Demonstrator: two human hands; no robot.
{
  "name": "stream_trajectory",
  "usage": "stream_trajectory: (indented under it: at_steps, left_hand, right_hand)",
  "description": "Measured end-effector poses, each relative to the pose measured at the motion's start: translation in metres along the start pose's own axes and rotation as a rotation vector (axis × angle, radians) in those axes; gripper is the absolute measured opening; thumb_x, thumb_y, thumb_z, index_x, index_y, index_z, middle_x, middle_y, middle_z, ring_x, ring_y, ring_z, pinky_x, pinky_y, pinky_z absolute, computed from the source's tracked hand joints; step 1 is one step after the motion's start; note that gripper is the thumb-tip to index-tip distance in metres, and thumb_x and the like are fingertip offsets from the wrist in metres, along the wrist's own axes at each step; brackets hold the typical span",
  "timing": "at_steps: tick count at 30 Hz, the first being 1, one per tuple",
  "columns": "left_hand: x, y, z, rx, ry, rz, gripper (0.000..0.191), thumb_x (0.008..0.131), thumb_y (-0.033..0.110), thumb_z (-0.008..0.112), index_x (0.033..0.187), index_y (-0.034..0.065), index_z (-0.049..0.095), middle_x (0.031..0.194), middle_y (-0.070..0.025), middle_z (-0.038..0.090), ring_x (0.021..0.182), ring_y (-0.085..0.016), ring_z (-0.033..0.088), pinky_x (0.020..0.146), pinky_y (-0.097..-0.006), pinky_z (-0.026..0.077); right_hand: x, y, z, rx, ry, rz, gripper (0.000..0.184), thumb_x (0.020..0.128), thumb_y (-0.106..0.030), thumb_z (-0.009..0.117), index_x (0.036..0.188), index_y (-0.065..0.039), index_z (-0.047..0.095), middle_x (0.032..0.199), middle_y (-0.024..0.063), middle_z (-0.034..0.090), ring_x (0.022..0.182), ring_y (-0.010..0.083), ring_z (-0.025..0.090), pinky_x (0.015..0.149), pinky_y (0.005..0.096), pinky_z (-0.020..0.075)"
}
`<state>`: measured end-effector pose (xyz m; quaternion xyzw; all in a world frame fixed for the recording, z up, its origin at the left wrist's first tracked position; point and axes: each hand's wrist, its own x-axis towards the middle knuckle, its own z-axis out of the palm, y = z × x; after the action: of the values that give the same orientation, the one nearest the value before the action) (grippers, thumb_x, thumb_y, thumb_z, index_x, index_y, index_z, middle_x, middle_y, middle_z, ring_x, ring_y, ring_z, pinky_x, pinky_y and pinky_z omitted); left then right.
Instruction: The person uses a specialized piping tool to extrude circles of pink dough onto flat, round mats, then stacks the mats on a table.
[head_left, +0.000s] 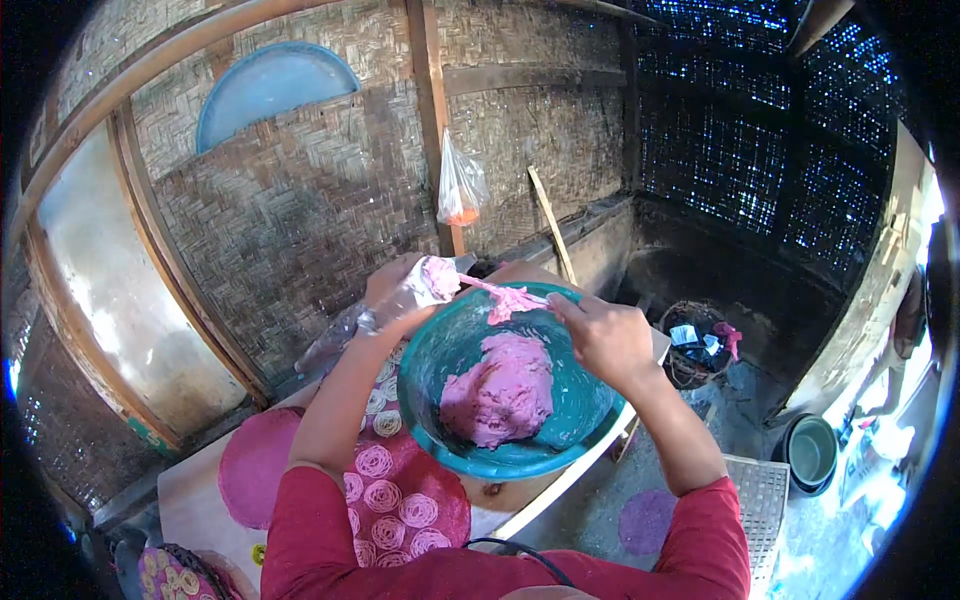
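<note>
In my left hand (391, 279) is a clear plastic bag (405, 304) with pink dough (441, 277) at its mouth. My right hand (616, 341) grips a thin utensil, mostly hidden by fingers and dough; its exact kind is unclear. A clump of sticky pink dough (510, 301) clings to the utensil's tip, and a stretched strand joins it to the dough at the bag. Both hands are above the far rim of a teal plastic basin (581, 431). Inside the basin rests a large, rough lump of pink dough (499, 394); smears coat the wall.
Left of the basin, a round red mat (446, 495) bears several coiled pink strands (382, 495), beside a plain pink disc (255, 469). A wooden post (427, 75) carries a hanging plastic bag (460, 180). A basket (690, 360) and dark buckets (811, 454) stand right.
</note>
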<state>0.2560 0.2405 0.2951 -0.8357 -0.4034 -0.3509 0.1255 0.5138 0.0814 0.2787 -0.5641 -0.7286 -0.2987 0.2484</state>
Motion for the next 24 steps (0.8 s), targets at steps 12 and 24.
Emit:
stream_trajectory:
  at_steps: [12, 24]
  left_hand:
    - [0.009, 0.013, -0.004, 0.003, -0.108, 0.012, 0.029, 0.072, 0.035, 0.069, 0.089, 0.0124, 0.064, 0.085, -0.0072, 0.065, 0.078, -0.026, 0.063, 0.069, -0.0342, 0.05]
    - [-0.011, -0.036, 0.021, -0.293, 0.008, 0.037, 0.042, 0.06, 0.036, 0.072, 0.093, 0.0107, 0.063, 0.088, -0.0107, 0.064, 0.082, -0.03, 0.062, 0.073, -0.0353, 0.05]
  right_hand:
    - [0.03, -0.003, -0.044, -0.038, -0.029, -0.102, 0.031, 0.076, -0.009, 0.052, 0.105, -0.017, 0.06, 0.083, 0.0055, 0.064, 0.066, 0.0207, 0.065, 0.052, 0.0334, 0.0515]
    - [0.007, -0.011, 0.022, 0.003, -0.066, -0.12, 0.035, 0.076, -0.013, 0.053, 0.111, -0.015, 0.06, 0.072, 0.0063, 0.06, 0.056, 0.0209, 0.061, 0.049, 0.0345, 0.0492]
